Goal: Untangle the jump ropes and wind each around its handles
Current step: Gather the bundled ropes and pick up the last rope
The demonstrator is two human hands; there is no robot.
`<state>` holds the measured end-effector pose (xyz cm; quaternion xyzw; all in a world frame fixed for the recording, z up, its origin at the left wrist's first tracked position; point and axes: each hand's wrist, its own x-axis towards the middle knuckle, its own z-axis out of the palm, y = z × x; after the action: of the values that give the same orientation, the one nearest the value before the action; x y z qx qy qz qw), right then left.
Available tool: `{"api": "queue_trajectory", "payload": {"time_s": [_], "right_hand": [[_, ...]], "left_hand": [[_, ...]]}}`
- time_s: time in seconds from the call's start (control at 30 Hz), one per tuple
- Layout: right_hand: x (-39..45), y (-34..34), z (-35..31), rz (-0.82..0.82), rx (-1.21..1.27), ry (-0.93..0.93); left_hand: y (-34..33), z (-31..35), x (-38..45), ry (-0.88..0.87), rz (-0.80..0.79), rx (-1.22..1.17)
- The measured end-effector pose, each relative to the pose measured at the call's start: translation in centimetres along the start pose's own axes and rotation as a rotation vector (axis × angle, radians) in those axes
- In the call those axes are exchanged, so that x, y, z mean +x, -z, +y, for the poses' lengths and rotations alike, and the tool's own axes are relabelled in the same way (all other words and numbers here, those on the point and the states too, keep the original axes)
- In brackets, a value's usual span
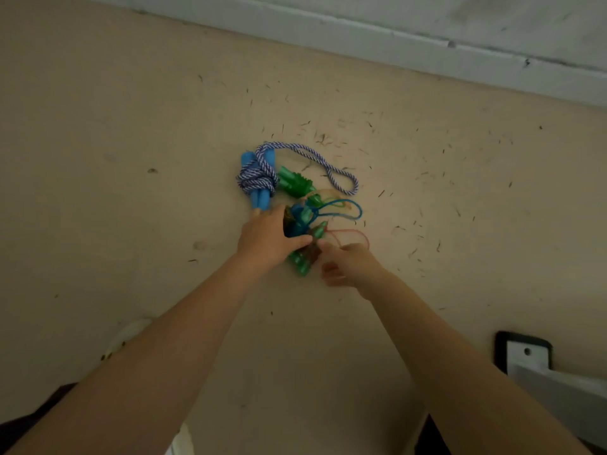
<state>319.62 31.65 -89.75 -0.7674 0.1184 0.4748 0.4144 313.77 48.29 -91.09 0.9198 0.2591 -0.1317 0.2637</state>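
Note:
A braided blue-and-white rope (259,177) is wound around its two light-blue handles (261,200), with a loose loop (341,178) trailing right. Beside it lies a bundle with green handles (295,185) and a pale orange cord. Below that, a blue thin cord (348,205) wraps green handles (303,216). My left hand (269,238) grips this blue-corded bundle from the left. A third pair of green handles (300,262) with a red cord (354,233) lies under my hands. My right hand (348,264) pinches the red cord near those handles.
Everything lies on a beige floor (131,159) strewn with small dark specks. A grey-white skirting and wall (427,44) run across the top. A black-framed device (524,351) and a grey sheet (565,399) sit at the lower right. A white object (131,333) peeks out behind my left forearm.

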Motion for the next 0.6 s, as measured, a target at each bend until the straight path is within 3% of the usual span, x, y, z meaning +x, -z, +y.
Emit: {"api": "queue_trajectory", "payload": {"time_s": [0.13, 0.2, 0.33, 0.47, 0.6], "right_hand": [[0.4, -1.2, 0.3, -0.075, 0.207, 0.063], [0.8, -1.3, 0.8, -0.089, 0.274, 0.068], [0.2, -1.1, 1.6, -0.204, 0.399, 0.106], [-3.0, 0.7, 0.4, -0.288, 0.385, 0.181], [-9.7, 2.5, -2.5, -0.248, 0.229, 0.328]], "left_hand": [[0.1, -0.5, 0.7, 0.183, -0.205, -0.358], [-0.6, -0.8, 0.3, 0.184, -0.351, -0.595], [-1.2, -0.4, -1.3, 0.267, -0.448, -1.065], [1.2, 1.2, -3.9, 0.225, -0.490, -1.215], [7.4, 4.8, -8.4, 0.142, -0.455, -1.243]]}}
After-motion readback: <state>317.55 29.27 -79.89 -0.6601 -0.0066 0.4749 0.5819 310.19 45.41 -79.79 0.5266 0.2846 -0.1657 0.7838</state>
